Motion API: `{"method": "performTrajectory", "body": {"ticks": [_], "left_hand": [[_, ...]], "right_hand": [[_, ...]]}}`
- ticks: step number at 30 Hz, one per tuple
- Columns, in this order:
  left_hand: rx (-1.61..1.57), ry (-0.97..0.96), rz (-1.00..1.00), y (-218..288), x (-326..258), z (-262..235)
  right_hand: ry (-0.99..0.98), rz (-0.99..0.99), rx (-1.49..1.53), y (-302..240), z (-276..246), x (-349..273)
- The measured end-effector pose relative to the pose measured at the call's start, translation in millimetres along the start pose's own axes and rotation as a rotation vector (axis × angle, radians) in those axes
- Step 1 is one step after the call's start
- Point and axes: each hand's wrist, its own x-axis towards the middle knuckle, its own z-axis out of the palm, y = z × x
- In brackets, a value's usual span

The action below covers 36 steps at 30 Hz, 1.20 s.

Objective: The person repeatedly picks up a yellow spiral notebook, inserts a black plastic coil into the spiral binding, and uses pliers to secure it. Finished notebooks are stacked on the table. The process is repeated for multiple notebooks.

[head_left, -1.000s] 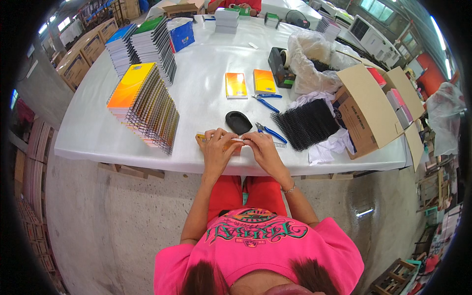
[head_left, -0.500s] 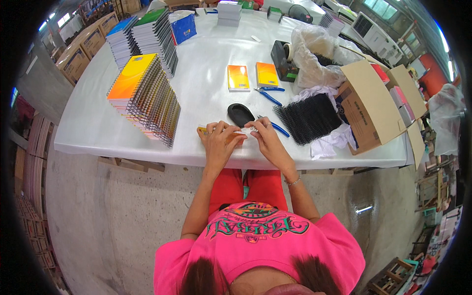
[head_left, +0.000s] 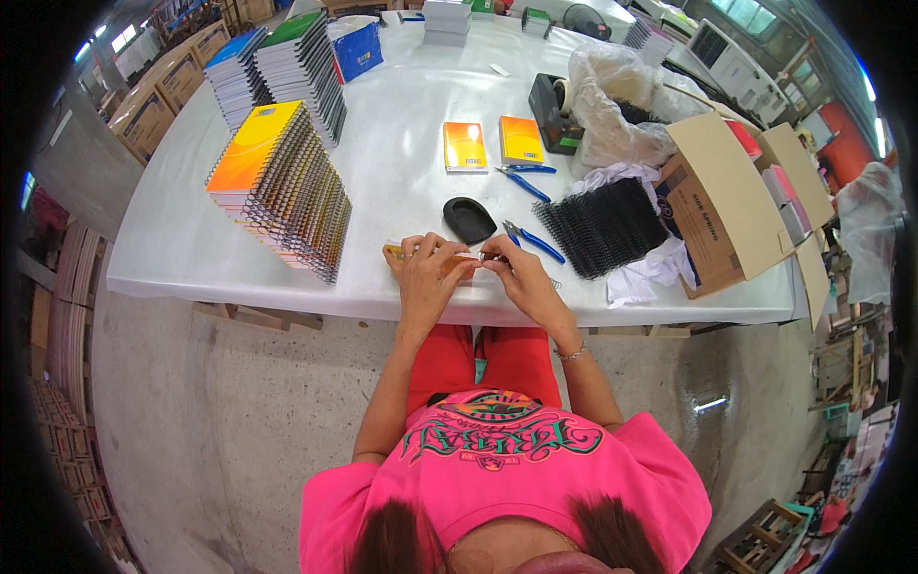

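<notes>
At the table's near edge my left hand (head_left: 427,277) is closed on a small yellow-orange notebook (head_left: 392,252), pressing it to the tabletop and hiding most of it. The fingers of my right hand (head_left: 519,277) pinch a thin spiral wire at the notebook's right edge; the fingertips cover most of it. A bit of thin wire (head_left: 556,283) shows beside that hand. Just beyond my hands lies a black shallow dish (head_left: 469,221). Blue-handled cutters (head_left: 535,242) rest to its right, and a second pair of cutters (head_left: 526,182) lies farther off.
Left stands a tall stack of spiral-bound yellow-orange notebooks (head_left: 277,191), with green notebooks (head_left: 298,67) behind. Two yellow-orange notebooks lie ahead, one a loose notebook (head_left: 465,147). Black spiral coils (head_left: 612,227) sit on white paper beside an open cardboard box (head_left: 703,220).
My right fingers have shifted slightly left and closed in at the notebook's edge. The coil visible between the fingertips earlier is now mostly covered. My left hand holds nearly the same place.
</notes>
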Motion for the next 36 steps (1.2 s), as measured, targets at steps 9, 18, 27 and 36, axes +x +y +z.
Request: {"method": "performTrajectory", "body": {"ticks": [9, 18, 27, 36], "left_hand": [[-0.002, 0.015, 0.004, 0.9, 1.0, 0.0], [0.008, 0.010, 0.021, 2.3, 1.7, -2.4], [0.036, 0.001, -0.023, 6.0, 1.1, -0.9], [0.089, -0.027, -0.022, 9.8, -0.4, -4.4]], "right_hand": [[0.020, -0.072, -0.100, -3.4, -0.5, 1.0], [0.052, -0.069, -0.061, -1.2, 3.5, -1.3], [0.064, 0.027, -0.061, -11.2, 0.7, -0.6], [0.054, 0.024, -0.146, -15.7, 4.7, 3.8]]}}
